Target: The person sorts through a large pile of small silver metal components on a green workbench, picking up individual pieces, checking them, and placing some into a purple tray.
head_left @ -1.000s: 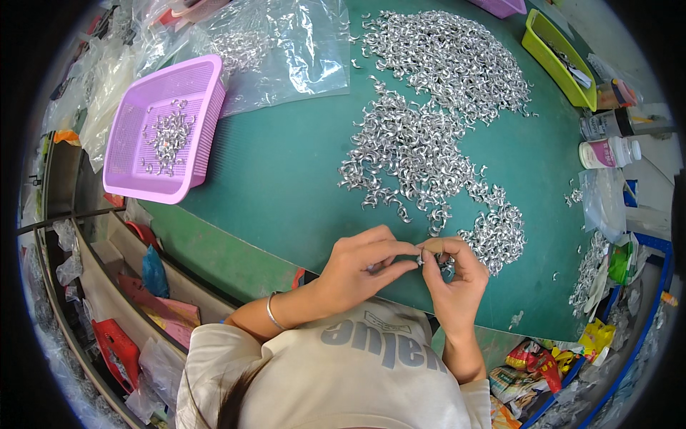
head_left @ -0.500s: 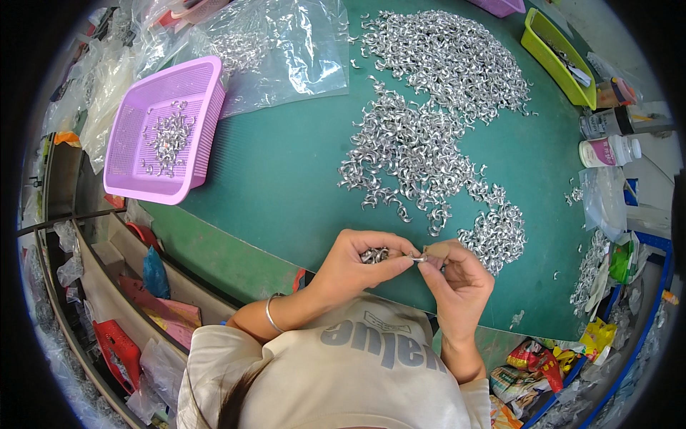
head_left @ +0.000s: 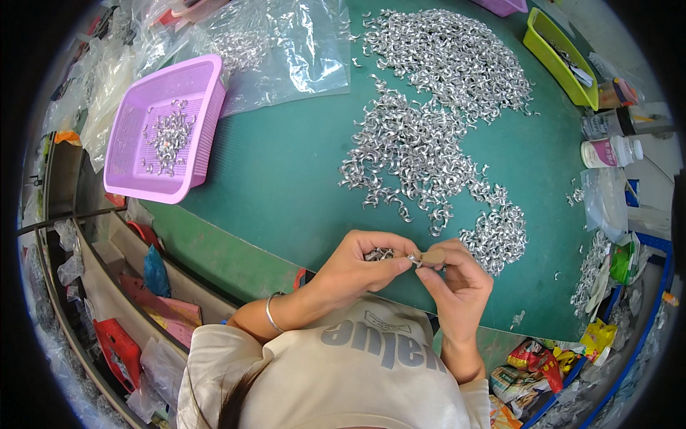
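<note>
Your left hand [head_left: 361, 270] curls closed around some metal bits [head_left: 379, 254], thumb and forefinger pinching a small piece [head_left: 414, 260] — over the green table [head_left: 286, 214]'s near edge. Your right hand [head_left: 463, 277] bends in to meet it — can't tell whether it grips. Small pile [head_left: 498, 239] just beyond.

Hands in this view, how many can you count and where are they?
2. The left hand, holding small metal pieces, is by the near edge of the green table. The right hand is just right of it. Both show clearly.
</note>
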A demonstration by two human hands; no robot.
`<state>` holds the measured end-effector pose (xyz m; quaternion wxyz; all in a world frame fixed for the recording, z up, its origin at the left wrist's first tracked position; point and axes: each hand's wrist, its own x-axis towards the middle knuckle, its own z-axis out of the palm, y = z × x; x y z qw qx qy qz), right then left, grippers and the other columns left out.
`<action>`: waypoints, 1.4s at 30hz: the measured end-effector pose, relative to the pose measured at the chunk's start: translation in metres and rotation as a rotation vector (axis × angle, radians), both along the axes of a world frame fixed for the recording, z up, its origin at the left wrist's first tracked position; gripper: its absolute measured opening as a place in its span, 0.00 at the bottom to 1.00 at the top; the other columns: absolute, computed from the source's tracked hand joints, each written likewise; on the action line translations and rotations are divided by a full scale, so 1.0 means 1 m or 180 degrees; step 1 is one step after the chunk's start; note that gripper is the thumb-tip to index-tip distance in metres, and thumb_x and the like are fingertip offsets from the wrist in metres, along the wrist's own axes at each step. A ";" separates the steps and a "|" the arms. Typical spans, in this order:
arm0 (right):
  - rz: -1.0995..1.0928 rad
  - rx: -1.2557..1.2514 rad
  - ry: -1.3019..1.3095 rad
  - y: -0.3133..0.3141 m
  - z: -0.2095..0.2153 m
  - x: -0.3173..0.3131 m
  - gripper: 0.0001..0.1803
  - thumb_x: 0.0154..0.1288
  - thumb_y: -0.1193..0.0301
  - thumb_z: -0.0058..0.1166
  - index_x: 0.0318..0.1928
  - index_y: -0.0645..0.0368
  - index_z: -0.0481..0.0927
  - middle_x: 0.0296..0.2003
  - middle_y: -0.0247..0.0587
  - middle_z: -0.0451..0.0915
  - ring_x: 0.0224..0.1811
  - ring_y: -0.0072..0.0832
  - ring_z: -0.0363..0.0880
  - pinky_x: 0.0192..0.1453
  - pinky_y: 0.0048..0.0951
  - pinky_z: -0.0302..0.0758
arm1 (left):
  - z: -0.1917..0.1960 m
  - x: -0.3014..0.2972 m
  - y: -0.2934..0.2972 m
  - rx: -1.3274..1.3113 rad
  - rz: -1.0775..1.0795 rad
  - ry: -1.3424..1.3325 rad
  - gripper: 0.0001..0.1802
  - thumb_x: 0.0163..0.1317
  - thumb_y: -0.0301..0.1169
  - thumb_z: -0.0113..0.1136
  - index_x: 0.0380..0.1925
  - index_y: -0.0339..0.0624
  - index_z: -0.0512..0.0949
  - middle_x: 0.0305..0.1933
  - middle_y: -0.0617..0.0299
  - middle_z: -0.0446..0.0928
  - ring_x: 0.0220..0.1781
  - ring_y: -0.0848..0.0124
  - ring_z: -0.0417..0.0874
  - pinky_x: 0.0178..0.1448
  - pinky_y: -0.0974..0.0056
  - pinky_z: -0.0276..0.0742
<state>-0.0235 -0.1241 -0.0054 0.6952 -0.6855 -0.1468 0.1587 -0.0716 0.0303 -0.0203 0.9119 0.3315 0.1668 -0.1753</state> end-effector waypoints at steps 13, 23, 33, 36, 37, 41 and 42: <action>0.0041 -0.0245 -0.0268 0.001 0.007 -0.001 0.11 0.41 0.87 0.60 0.30 0.68 0.77 0.29 0.41 0.76 0.32 0.28 0.71 0.35 0.24 0.67 | 0.004 0.000 0.000 0.0180 0.0068 -0.0067 0.09 0.54 0.24 0.58 0.35 0.31 0.76 0.21 0.69 0.69 0.17 0.86 0.60 0.18 0.77 0.50; 0.0095 -0.0148 -0.0559 0.002 0.008 -0.002 0.10 0.42 0.85 0.60 0.30 0.68 0.77 0.30 0.43 0.77 0.31 0.29 0.72 0.35 0.24 0.67 | -0.001 -0.003 -0.003 0.1331 0.0375 -0.0875 0.07 0.52 0.22 0.57 0.33 0.32 0.76 0.21 0.67 0.69 0.18 0.83 0.62 0.20 0.77 0.52; -0.0188 -0.0894 -0.0534 0.005 -0.014 0.004 0.09 0.47 0.84 0.55 0.32 0.65 0.77 0.30 0.37 0.78 0.31 0.25 0.72 0.31 0.21 0.64 | -0.005 -0.008 0.007 0.0128 0.0252 -0.0206 0.05 0.56 0.24 0.54 0.32 0.33 0.73 0.18 0.72 0.63 0.16 0.86 0.56 0.19 0.76 0.47; 0.0022 -0.0329 -0.0436 0.009 -0.001 -0.002 0.10 0.45 0.84 0.58 0.32 0.67 0.77 0.29 0.42 0.77 0.32 0.28 0.72 0.33 0.23 0.67 | 0.001 -0.006 0.007 0.0263 0.0209 -0.0280 0.05 0.56 0.24 0.53 0.33 0.34 0.75 0.20 0.74 0.65 0.18 0.88 0.58 0.19 0.78 0.49; 0.0073 -0.0202 -0.0460 0.011 0.002 -0.004 0.10 0.45 0.84 0.58 0.32 0.68 0.77 0.29 0.43 0.77 0.32 0.28 0.72 0.34 0.24 0.67 | 0.004 -0.006 0.008 0.0327 0.0161 -0.0276 0.05 0.56 0.24 0.54 0.32 0.34 0.75 0.20 0.74 0.66 0.19 0.87 0.59 0.20 0.78 0.51; 0.0056 -0.0239 -0.0731 0.010 0.007 -0.005 0.12 0.41 0.86 0.60 0.31 0.71 0.76 0.29 0.45 0.76 0.30 0.31 0.72 0.34 0.26 0.68 | 0.005 -0.003 0.011 0.1119 0.0073 -0.0762 0.05 0.54 0.23 0.56 0.31 0.35 0.77 0.22 0.72 0.69 0.24 0.87 0.64 0.27 0.79 0.59; 0.0038 -0.0258 -0.0806 0.010 0.007 -0.005 0.12 0.41 0.86 0.60 0.31 0.71 0.76 0.29 0.45 0.76 0.30 0.32 0.71 0.33 0.26 0.68 | 0.005 -0.002 0.011 0.1157 0.0093 -0.0844 0.05 0.53 0.23 0.56 0.31 0.35 0.77 0.22 0.72 0.69 0.25 0.87 0.65 0.28 0.78 0.60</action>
